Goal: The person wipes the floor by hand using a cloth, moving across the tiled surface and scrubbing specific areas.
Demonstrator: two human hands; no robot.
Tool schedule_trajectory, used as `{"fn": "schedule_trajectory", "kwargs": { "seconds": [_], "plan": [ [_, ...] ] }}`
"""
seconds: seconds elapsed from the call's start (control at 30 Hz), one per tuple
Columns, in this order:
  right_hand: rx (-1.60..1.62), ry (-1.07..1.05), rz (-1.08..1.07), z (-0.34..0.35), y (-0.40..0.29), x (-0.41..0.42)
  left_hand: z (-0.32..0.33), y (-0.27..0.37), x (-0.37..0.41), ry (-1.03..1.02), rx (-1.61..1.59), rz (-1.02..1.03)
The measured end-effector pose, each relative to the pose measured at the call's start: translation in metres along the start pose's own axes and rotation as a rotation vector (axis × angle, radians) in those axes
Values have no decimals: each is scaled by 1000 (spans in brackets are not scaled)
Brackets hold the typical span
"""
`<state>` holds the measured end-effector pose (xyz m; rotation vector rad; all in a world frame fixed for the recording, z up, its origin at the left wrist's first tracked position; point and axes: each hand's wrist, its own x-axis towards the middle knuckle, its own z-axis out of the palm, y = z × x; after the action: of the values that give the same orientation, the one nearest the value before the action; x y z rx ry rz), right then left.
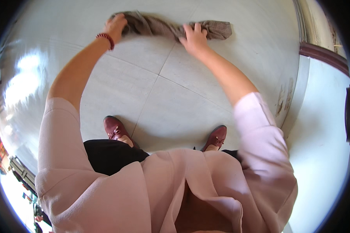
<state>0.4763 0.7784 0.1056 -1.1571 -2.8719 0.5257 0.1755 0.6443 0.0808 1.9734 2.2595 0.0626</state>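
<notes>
A grey-brown cloth (pixel 160 27), bunched and twisted lengthwise, lies across the tiled floor ahead of my feet. My left hand (pixel 115 25), with a dark red beaded bracelet (pixel 108 39) on its wrist, grips the cloth's left end. Farther right, my right hand (pixel 195 38) grasps the cloth with thumb and fingers spread over its folds. The cloth's right end sticks out past that hand, flat against the floor. Motion blurs the fingers and the middle of the cloth, and parts of the grip are hidden beneath the hands.
Pale floor tiles (pixel 134 72) with dark joints spread around me. My red shoes (pixel 115 127) stand apart on them. A white wall (pixel 318 116) with a dark red trim (pixel 323 55) borders the right side. Bright light glares on the floor at left, and blurred objects line the lower left rim.
</notes>
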Motion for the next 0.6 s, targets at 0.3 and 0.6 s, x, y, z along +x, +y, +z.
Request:
{"fn": "schedule_trajectory", "kwargs": {
  "seconds": [0.3, 0.6],
  "plan": [
    [142, 2, -575, -53, -87, -78, -113, 63, -143, 181, -475, 148],
    [-19, -565, -973, 25, -93, -207, -25, 81, -246, -239, -296, 387]
  ]
}}
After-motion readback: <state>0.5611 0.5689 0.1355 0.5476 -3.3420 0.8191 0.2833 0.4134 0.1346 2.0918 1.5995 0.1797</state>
